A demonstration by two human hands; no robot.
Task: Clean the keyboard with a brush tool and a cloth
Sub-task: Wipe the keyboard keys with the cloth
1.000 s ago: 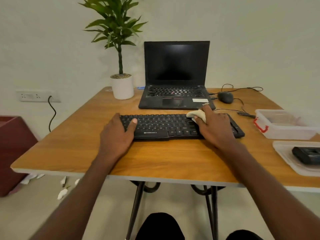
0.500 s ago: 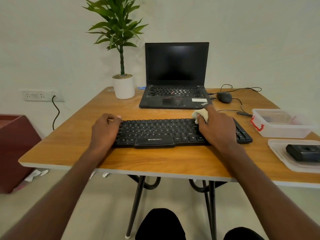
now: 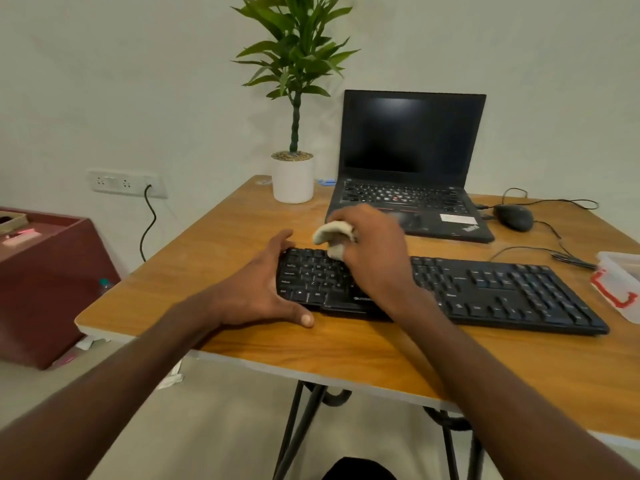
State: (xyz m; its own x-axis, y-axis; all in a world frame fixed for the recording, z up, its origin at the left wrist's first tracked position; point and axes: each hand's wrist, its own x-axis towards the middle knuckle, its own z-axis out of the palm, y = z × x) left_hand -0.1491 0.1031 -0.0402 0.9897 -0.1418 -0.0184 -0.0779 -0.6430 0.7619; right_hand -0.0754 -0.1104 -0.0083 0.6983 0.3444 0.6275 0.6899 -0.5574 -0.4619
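Since the frame half a sec earlier, right hand (image 3: 372, 252) had slid w/ the cloth from near the keyboard's middle over to its left portion, and left hand (image 3: 258, 289) had opened up from a curled grip on the left end. Black keyboard (image 3: 485, 289) lay flat on the wooden table (image 3: 346, 355), near the front edge. Left hand braced the keyboard's left end, fingers spread wide: thumb on the table at the front-left corner, fingers reaching along the back-left corner. Right hand was over the keyboard's left keys, fingers curled round a whitish cloth (image 3: 332, 237) bunched at the fingertips, touching the top key rows; motion blur there. Behind the keyboard an open black laptop (image 3: 410, 168), screen dark. Behind-left of the keyboard a potted plant (image 3: 293, 157) in a white pot. Behind-right, a black mouse (image 3: 512, 217) w/ cable. Right of the keyboard, a clear plastic box (image 3: 620, 282) w/ red clip, cut off by the frame edge. No brush tool in view that I could tell.
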